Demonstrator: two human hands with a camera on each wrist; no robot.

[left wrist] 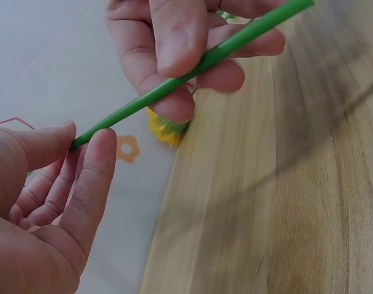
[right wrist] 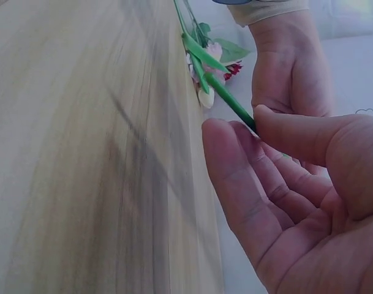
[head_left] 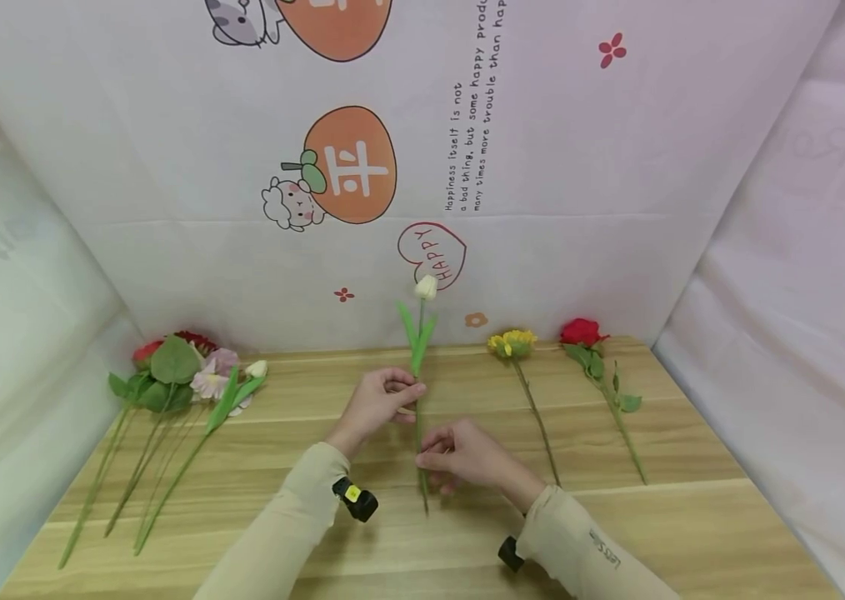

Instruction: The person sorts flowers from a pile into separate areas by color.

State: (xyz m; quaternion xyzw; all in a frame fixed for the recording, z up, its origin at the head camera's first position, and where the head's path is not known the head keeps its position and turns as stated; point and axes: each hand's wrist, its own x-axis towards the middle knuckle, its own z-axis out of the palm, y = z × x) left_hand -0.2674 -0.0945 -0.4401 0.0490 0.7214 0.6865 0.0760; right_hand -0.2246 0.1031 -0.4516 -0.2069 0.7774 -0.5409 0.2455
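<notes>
One white tulip [head_left: 418,358] is held up above the wooden table [head_left: 407,567], bloom at the top, two green leaves below it. The left hand [head_left: 385,400] pinches its stem just under the leaves, thumb and index fingertip closed on it; the right hand [head_left: 463,452] pinches the same stem lower down, thumb against curled fingers. To the right, a yellow flower [head_left: 512,343] lies near, and a red rose [head_left: 582,332] farther over. Well to the left lies a cluster of stems with a second white tulip [head_left: 256,369], a pale pink flower [head_left: 211,381] and red blooms. Behind stands a white printed cloth [head_left: 167,208], its red heart outline behind the raised bloom in the head view.
</notes>
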